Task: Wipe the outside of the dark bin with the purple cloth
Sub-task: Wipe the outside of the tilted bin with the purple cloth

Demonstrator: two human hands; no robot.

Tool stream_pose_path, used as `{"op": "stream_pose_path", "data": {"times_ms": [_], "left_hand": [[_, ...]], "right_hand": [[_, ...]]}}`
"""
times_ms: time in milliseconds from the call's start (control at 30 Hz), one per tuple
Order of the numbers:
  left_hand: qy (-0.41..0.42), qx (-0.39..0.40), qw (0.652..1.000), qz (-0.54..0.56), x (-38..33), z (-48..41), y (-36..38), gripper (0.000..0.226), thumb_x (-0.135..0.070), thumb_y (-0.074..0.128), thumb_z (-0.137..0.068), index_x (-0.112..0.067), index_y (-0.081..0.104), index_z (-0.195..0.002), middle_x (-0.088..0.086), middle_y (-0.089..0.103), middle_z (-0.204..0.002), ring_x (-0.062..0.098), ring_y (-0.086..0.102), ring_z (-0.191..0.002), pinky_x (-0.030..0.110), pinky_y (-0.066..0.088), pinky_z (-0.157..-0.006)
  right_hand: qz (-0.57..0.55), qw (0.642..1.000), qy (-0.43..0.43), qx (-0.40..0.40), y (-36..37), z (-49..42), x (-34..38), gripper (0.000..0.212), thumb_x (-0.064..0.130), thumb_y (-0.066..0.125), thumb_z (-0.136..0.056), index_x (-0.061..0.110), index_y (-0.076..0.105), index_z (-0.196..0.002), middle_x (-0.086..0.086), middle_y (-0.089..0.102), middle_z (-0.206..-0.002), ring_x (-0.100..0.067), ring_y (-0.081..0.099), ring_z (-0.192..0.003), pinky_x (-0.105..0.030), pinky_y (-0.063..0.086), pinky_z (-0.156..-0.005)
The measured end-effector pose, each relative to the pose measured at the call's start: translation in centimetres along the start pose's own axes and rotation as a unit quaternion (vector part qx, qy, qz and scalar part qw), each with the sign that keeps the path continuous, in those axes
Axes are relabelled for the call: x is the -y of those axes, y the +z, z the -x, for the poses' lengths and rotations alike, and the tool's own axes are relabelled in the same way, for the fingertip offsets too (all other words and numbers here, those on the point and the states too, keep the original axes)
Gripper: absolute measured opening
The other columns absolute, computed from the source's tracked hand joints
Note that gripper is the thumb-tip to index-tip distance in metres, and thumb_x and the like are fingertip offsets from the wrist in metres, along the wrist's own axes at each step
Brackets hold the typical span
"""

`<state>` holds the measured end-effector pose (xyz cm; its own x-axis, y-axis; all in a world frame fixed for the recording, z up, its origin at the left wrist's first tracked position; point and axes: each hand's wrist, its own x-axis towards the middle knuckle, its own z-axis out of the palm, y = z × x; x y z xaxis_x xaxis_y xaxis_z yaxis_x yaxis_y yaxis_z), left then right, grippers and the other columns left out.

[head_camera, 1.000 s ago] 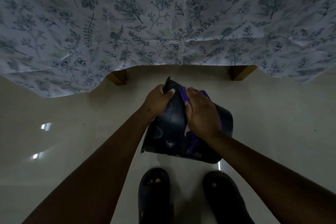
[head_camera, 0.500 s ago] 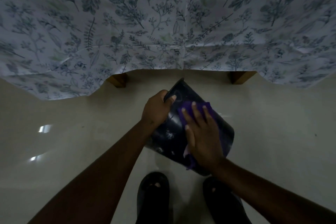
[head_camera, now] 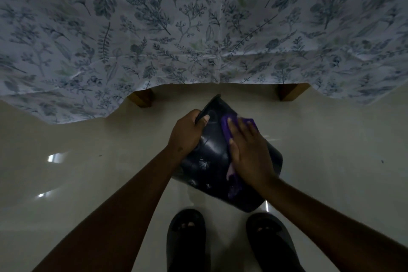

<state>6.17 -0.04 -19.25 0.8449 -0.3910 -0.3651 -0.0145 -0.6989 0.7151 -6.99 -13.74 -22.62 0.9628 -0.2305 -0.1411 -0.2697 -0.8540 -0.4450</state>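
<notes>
I see the dark bin point(head_camera: 212, 152) held up in the air, tipped on its side above the pale floor point(head_camera: 88, 172). Its open end points away toward the flowered tablecloth point(head_camera: 198, 28), and its closed bottom points back toward the two dark sandals point(head_camera: 186, 240).

I think the bin is light, since one hand can keep it up. It looks like hard, smooth plastic, and it shines a little, so I think it could slip. The rim is the best place to hold it, because fingers can hook over the edge there.

The left hand point(head_camera: 185, 132) does just that. It sits at the rim, on the left side of the bin. Its thumb is pressed on the outside wall. Its other fingers curl over the edge, and I cannot see them inside. So the left hand is clamped on the rim.

The purple cloth point(head_camera: 226, 128) looks soft and floppy. I think it will bunch up if it is not pressed flat. It lies on the top side of the bin, under the right hand point(head_camera: 249, 152). A bit of it sticks out past the fingertips, near the rim, and a bit hangs out by the wrist.

The right hand lies flat, palm down. Its fingers are straight and a little apart, pointing to the rim. They press the cloth onto the bin; they do not pinch it.

Both arms reach forward and down, with the bin between them.
</notes>
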Motion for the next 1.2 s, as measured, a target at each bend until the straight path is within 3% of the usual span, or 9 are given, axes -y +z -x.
{"op": "stream_pose_path", "data": {"times_ms": [100, 200, 333, 433, 667, 767, 967, 1067, 1200], "left_hand": [[-0.003, 0.016, 1.0, 0.0, -0.5, -1.0, 0.0, 0.028, -0.036, 0.048, -0.097, -0.012, 0.063, -0.1, 0.011, 0.07, -0.092, 0.027, 0.066, -0.084, 0.042, 0.052, -0.078], [0.009, 0.019, 1.0, 0.015, -1.4, -1.0, 0.0, 0.027, -0.036, 0.051, -0.096, -0.015, 0.063, -0.107, 0.006, 0.07, -0.099, 0.022, 0.066, -0.09, 0.037, 0.052, -0.08], [0.007, 0.025, 1.0, 0.013, 0.0, 1.9, -0.4, 0.032, -0.041, 0.049, -0.096, -0.016, 0.056, -0.114, -0.004, 0.064, -0.097, 0.009, 0.061, -0.084, 0.017, 0.044, -0.067], [0.006, -0.001, 1.0, -0.008, 0.9, 2.9, -0.3, 0.032, -0.041, 0.043, -0.099, -0.015, 0.056, -0.114, -0.002, 0.064, -0.099, 0.014, 0.061, -0.087, 0.013, 0.041, -0.064], [0.013, -0.017, 1.0, -0.017, 0.1, 0.6, 0.2, 0.03, -0.04, 0.042, -0.099, -0.016, 0.058, -0.109, 0.004, 0.069, -0.102, 0.019, 0.063, -0.089, 0.027, 0.044, -0.072], [0.014, 0.009, 1.0, -0.009, 0.2, 0.6, 0.0, 0.031, -0.039, 0.041, -0.1, -0.015, 0.058, -0.111, 0.004, 0.068, -0.103, 0.018, 0.063, -0.09, 0.021, 0.045, -0.068], [0.01, 0.015, 1.0, -0.015, -0.3, 0.1, -0.3, 0.032, -0.041, 0.039, -0.1, -0.016, 0.057, -0.11, 0.002, 0.065, -0.098, 0.014, 0.06, -0.081, 0.018, 0.042, -0.063], [0.0, 0.017, 0.999, -0.028, -0.3, -0.1, -0.5, 0.032, -0.04, 0.04, -0.1, -0.016, 0.057, -0.112, 0.004, 0.066, -0.095, 0.013, 0.06, -0.076, 0.018, 0.042, -0.059], [0.011, 0.021, 0.999, -0.025, -0.7, -0.3, -0.4, 0.034, -0.041, 0.04, -0.1, -0.015, 0.058, -0.112, 0.008, 0.069, -0.102, 0.022, 0.064, -0.088, 0.033, 0.051, -0.076]], "right_hand": [[0.058, 0.994, -0.089, 0.03, 1.3, 4.1, 0.3, 0.055, 0.044, 0.024, -0.099, 0.03, 0.014, -0.152, -0.001, 0.008, -0.161, -0.031, -0.001, -0.148, -0.05, 0.016, -0.117], [0.045, 0.995, -0.093, 0.013, 1.0, 3.3, -0.5, 0.055, 0.045, 0.026, -0.1, 0.034, 0.01, -0.151, 0.002, 0.005, -0.162, -0.026, -0.002, -0.148, -0.048, 0.013, -0.117], [0.019, 0.999, 0.028, -0.036, -0.8, -1.8, -2.2, 0.055, 0.043, 0.021, -0.099, 0.021, 0.023, -0.15, -0.009, 0.029, -0.156, -0.029, 0.024, -0.144, -0.045, 0.022, -0.116], [-0.021, 0.994, 0.095, -0.051, -1.5, -3.9, -3.0, 0.058, 0.041, 0.018, -0.098, 0.015, 0.031, -0.147, -0.014, 0.041, -0.149, -0.031, 0.039, -0.135, -0.041, 0.027, -0.114], [0.088, 0.991, -0.103, -0.006, 1.4, 3.1, 0.2, 0.054, 0.04, 0.027, -0.098, 0.032, 0.016, -0.151, -0.001, 0.01, -0.161, -0.031, -0.001, -0.148, -0.05, 0.008, -0.117], [0.098, 0.987, -0.13, -0.001, 0.8, 0.9, 0.2, 0.053, 0.039, 0.026, -0.098, 0.036, 0.015, -0.15, 0.001, 0.011, -0.161, -0.029, 0.002, -0.148, -0.046, 0.007, -0.117], [0.022, 0.998, 0.013, -0.049, -0.9, -3.3, -0.7, 0.048, 0.034, 0.024, -0.102, 0.024, 0.025, -0.149, -0.007, 0.024, -0.158, -0.031, 0.019, -0.145, -0.052, 0.028, -0.113], [0.075, 0.996, -0.047, -0.022, 0.4, 0.9, -0.9, 0.052, 0.038, 0.025, -0.099, 0.028, 0.021, -0.15, -0.005, 0.018, -0.159, -0.034, 0.009, -0.147, -0.056, 0.027, -0.112], [0.145, 0.973, -0.178, 0.018, 2.0, 4.3, -0.3, 0.057, 0.041, 0.035, -0.092, 0.037, 0.023, -0.148, -0.001, 0.014, -0.16, -0.035, 0.005, -0.146, -0.054, 0.015, -0.115]]}}
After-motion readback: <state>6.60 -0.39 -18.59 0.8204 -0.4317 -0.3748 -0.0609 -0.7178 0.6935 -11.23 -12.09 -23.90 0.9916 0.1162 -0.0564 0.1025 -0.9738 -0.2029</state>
